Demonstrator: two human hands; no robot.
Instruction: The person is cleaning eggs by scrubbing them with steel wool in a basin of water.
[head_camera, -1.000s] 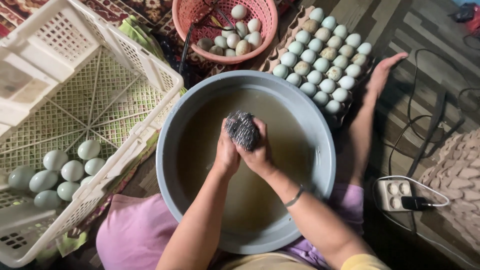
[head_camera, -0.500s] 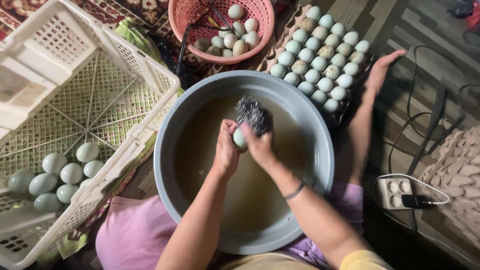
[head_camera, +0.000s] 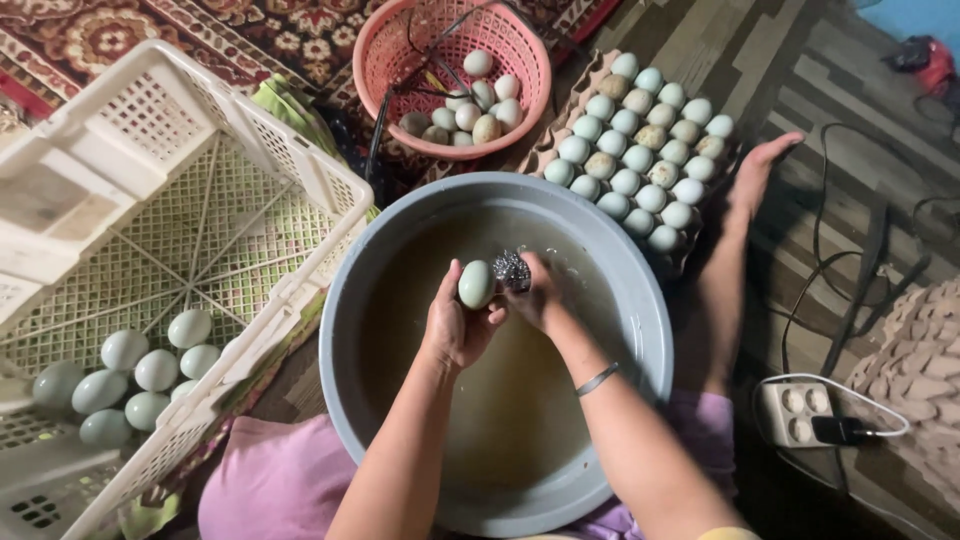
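Note:
My left hand holds a pale green egg upright over a grey basin of murky brown water. My right hand grips a steel wool scrubber pressed against the egg's right side. A thin bracelet circles my right wrist. Both hands are above the middle of the basin.
A white plastic crate at left holds several pale eggs. A pink basket with several eggs stands behind the basin. A cardboard egg tray full of eggs lies at back right, next to a foot. A power strip lies at right.
The scrubber was covering the egg from above; now my hands have turned and lowered slightly, the egg stands exposed in my left hand, and the scrubber sits at its right side.

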